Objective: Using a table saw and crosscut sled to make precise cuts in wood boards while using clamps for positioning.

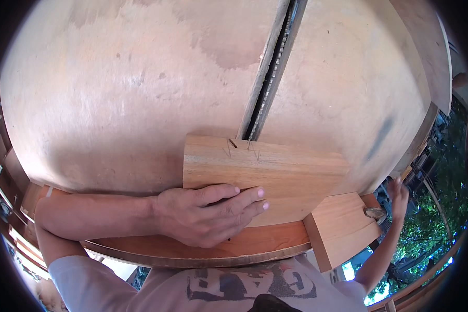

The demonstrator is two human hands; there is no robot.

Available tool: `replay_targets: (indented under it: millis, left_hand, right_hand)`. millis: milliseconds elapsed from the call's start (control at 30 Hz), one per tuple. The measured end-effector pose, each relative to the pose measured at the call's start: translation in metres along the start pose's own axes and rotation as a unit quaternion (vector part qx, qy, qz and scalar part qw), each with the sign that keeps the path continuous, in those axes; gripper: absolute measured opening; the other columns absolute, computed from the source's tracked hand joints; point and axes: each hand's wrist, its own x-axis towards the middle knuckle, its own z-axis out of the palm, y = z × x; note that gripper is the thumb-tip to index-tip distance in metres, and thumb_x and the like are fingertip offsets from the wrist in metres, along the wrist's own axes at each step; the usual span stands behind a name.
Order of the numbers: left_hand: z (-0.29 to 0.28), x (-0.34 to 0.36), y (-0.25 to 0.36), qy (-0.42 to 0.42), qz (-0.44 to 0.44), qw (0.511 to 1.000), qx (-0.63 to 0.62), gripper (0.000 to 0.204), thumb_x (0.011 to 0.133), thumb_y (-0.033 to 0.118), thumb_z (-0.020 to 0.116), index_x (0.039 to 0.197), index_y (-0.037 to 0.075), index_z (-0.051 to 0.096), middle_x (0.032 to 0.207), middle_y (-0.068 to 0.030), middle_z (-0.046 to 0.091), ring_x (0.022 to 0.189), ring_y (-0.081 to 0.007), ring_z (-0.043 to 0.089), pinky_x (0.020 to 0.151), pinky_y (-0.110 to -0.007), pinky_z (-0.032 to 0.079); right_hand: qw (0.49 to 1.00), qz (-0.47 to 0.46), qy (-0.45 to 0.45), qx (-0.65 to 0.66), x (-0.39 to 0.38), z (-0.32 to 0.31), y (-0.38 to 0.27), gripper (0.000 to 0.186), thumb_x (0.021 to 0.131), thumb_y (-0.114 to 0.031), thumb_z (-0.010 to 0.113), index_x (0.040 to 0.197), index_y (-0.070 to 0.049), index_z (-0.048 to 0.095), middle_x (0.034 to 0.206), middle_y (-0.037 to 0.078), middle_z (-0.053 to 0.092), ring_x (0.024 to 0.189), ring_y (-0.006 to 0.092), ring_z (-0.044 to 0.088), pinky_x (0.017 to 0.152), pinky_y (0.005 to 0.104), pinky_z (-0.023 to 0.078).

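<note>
A light wooden board (296, 171) with pencil marks lies on the pale tabletop over the near end of a long dark slot (270, 67). My left hand (210, 213) lies on the board's near part, fingers resting on its face. Along the near edge runs a redder wooden strip (268, 236). A wooden block (340, 229) with a metal piece at its end sits at the right corner. My right hand (399, 192) is raised just off the table's right side, beyond that block; its fingers are small and unclear, so I cannot tell what they hold.
Another pale panel (437, 57) stands at the upper right. Stacked wood and clutter (13, 177) line the far left. Green foliage (437, 208) shows past the right side, with wooden rails (411, 296) low at the right.
</note>
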Motion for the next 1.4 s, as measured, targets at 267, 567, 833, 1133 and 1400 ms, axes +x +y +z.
replay_targets:
  millis: [267,567,833,1133,1400]
  left_hand:
    - [-0.002,0.005,-0.004,0.0,0.004,1.0,-0.009,0.032,0.103,0.028,0.057,0.121,0.01,0.076,0.133,0.001,0.071,0.126,-0.0166,0.064,0.104,-0.032,0.043]
    - [-0.004,0.005,-0.002,-0.004,0.001,1.0,-0.004,0.029,0.102,0.027,0.058,0.118,0.012,0.077,0.133,0.002,0.071,0.127,-0.0161,0.064,0.103,-0.032,0.044]
    - [-0.003,0.003,-0.002,0.002,-0.009,1.0,-0.011,0.031,0.101,0.027,0.058,0.121,0.012,0.076,0.133,0.003,0.072,0.126,-0.0146,0.065,0.102,-0.031,0.044]
    - [-0.001,0.001,0.0,-0.008,-0.004,1.0,-0.015,0.032,0.101,0.027,0.059,0.122,0.011,0.076,0.134,0.0019,0.071,0.127,-0.0158,0.064,0.103,-0.032,0.044]
    - [0.006,0.003,0.002,0.008,0.002,1.0,-0.029,0.028,0.098,0.028,0.061,0.115,0.011,0.076,0.136,0.0005,0.071,0.128,-0.0199,0.064,0.104,-0.034,0.044]
  right_hand:
    - [0.898,0.174,0.128,0.384,-0.063,0.047,0.137,0.071,0.105,-0.065,0.051,0.113,0.002,0.073,0.103,0.016,0.075,0.096,0.0205,0.07,0.093,0.0388,0.054]
    - [0.782,-0.126,0.047,0.609,-0.06,0.021,0.134,0.067,0.109,-0.058,0.043,0.137,0.001,0.061,0.128,0.017,0.069,0.113,0.0305,0.063,0.106,0.0464,0.048]
    - [0.811,-0.086,-0.008,0.579,-0.037,0.024,0.159,0.067,0.107,-0.062,0.046,0.137,-0.005,0.063,0.114,0.01,0.07,0.098,0.0202,0.063,0.093,0.0389,0.053]
    - [0.796,0.004,0.003,0.605,-0.04,0.046,0.108,0.082,0.104,-0.072,0.04,0.149,-0.006,0.054,0.109,0.005,0.073,0.088,0.0207,0.069,0.078,0.0397,0.061]
    - [0.863,-0.016,-0.029,0.505,-0.062,0.05,0.1,0.094,0.101,-0.08,0.029,0.144,-0.002,0.062,0.093,0.009,0.071,0.079,0.0199,0.068,0.075,0.0339,0.058]
